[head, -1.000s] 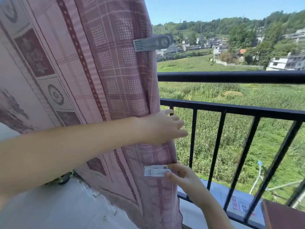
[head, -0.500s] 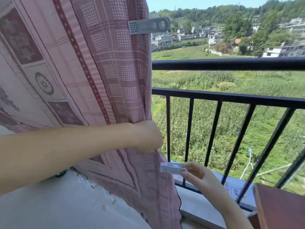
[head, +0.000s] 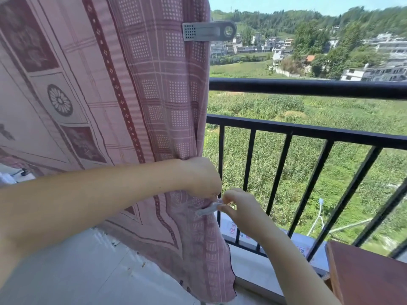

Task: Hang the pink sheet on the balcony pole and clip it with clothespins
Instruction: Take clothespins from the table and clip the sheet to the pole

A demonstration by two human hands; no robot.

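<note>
The pink patterned sheet (head: 132,89) hangs down over the left half of the view, its right edge beside the black balcony railing (head: 308,88). A grey clothespin (head: 209,30) is clipped on that edge high up. My left hand (head: 200,177) pinches the sheet's edge lower down, fingers closed on the cloth. My right hand (head: 239,205) holds a white clothespin (head: 208,210) by its tail, its jaws against the sheet's edge just under my left hand. The pole that carries the sheet is out of view above.
The railing's vertical bars (head: 279,172) stand close behind both hands. A brown wooden surface (head: 370,276) sits at the lower right. The pale balcony floor (head: 88,271) lies below the sheet. Fields and houses lie beyond.
My left hand closed on the sheet's edge. My right hand took the white clothespin off the cloth, then brought it back up to the edge under my left hand.
</note>
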